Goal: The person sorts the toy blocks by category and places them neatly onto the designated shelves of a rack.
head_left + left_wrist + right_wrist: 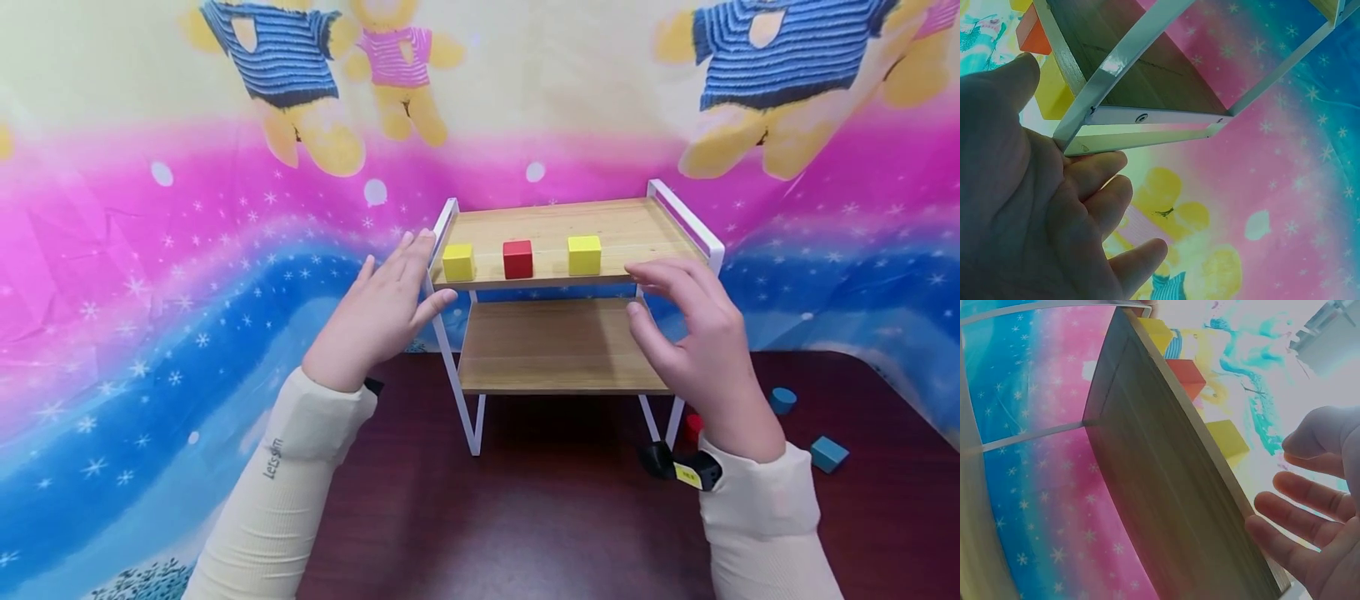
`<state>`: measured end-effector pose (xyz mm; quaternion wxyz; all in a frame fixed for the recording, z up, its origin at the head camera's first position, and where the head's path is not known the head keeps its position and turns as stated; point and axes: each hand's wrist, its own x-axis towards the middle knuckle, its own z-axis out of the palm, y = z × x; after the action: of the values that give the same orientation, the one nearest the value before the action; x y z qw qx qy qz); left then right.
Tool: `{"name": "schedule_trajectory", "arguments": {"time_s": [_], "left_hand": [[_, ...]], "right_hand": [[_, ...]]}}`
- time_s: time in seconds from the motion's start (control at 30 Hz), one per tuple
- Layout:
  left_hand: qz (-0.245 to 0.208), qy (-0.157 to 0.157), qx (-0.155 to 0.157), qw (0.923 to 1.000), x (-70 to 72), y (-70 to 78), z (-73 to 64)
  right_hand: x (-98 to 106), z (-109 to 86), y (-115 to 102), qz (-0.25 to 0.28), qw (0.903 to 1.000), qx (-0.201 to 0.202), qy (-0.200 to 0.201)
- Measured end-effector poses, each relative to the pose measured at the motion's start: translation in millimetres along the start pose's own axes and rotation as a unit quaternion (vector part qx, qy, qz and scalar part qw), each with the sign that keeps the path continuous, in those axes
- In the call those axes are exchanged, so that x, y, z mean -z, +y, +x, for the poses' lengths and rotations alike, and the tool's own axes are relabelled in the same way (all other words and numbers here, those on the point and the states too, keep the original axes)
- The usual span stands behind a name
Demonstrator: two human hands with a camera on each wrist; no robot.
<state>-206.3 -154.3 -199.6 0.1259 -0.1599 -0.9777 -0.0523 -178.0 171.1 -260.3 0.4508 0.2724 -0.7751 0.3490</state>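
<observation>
Three blocks stand in a row along the front of the upper wooden shelf: a yellow cube at the left, a red cube in the middle, another yellow cube at the right. My left hand is at the shelf's left front corner, fingers extended, thumb toward the left yellow cube; in the left wrist view its fingers lie by the white frame. Near the right front edge, my right hand has loosely bent fingers with nothing between them, beside the right yellow cube.
A lower wooden shelf sits beneath. On the dark table, right of the rack, lie a teal cylinder, a teal block and a red piece partly hidden by my right wrist. A printed cloth hangs behind.
</observation>
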Motion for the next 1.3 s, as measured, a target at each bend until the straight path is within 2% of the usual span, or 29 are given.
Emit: {"name": "schedule_trajectory", "arguments": {"time_s": [0.2,0.6,1.3], "left_hand": [[0.0,0.002,0.0,1.0,-1.2,0.8,0.1],[-0.004,-0.002,0.005,1.0,-2.1,1.5,-0.5],[-0.006,0.009,0.01,0.9999,-3.8,1.0,-0.1]], "right_hand": [[7.3,-15.9,4.2,-0.016,0.9997,-0.021,0.004],[17.5,-43.0,21.5,-0.036,0.9989,-0.03,0.004],[41.1,-88.5,54.4,-0.078,0.9914,-0.104,0.006]]}}
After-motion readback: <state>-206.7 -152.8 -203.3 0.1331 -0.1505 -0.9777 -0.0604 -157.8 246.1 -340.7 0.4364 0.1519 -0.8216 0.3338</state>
